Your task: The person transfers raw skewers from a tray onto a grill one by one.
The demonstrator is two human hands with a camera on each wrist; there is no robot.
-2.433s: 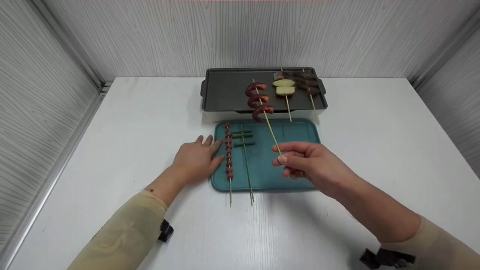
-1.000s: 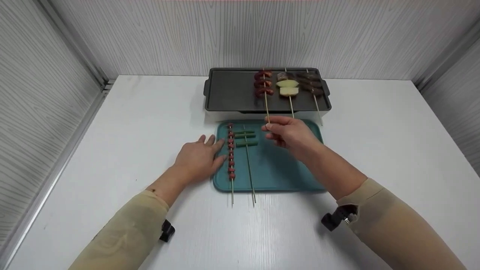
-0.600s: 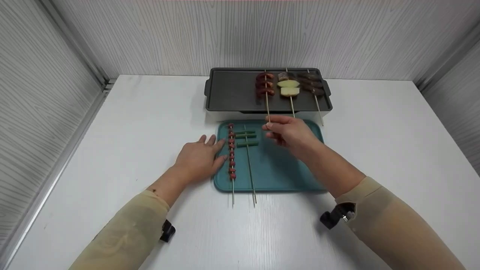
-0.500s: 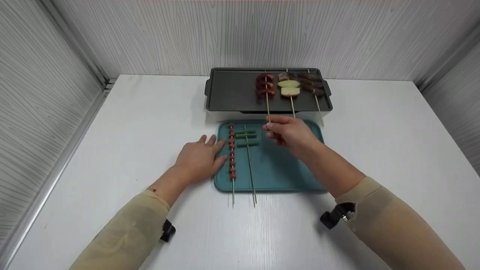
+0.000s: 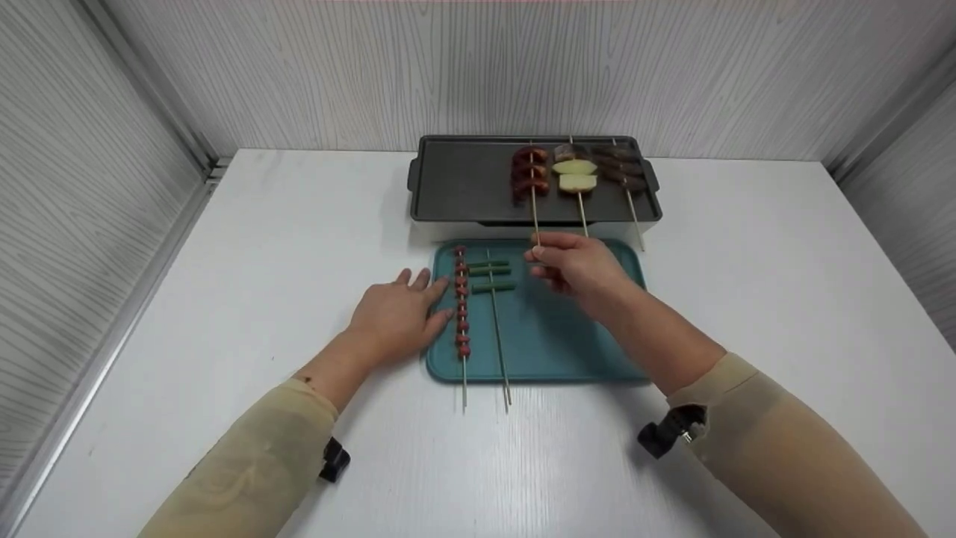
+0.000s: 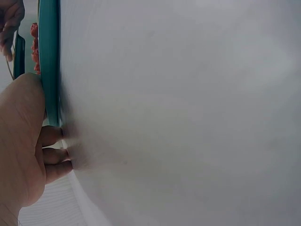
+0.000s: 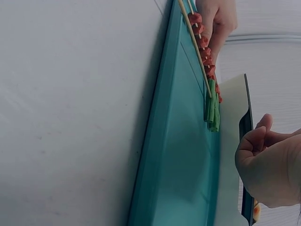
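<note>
**My right hand (image 5: pixel 579 270) pinches the curly red skewer (image 5: pixel 533 196)**

From my head: I pinch the low part of its stick (image 5: pixel 535 224) between thumb and finger, with no gap. The red curls (image 5: pixel 521 170) are straight up from my grip, over the black pan (image 5: pixel 463 179), near the top middle of the frame. The stick runs up the frame, its top leaning a bit left. I can't tell if the curls touch the pan. My right hand is the near one. My left hand (image 5: pixel 392 317) has its fingers spread at the left edge of the blue-green tray (image 5: pixel 567 362) and holds nothing.

From my left wrist: that hand seems to touch the tray's side, fingertips on the white table (image 6: pixel 188 117).

From my right wrist: my bent fingers are at the right; I can't see the stick there.
</note>
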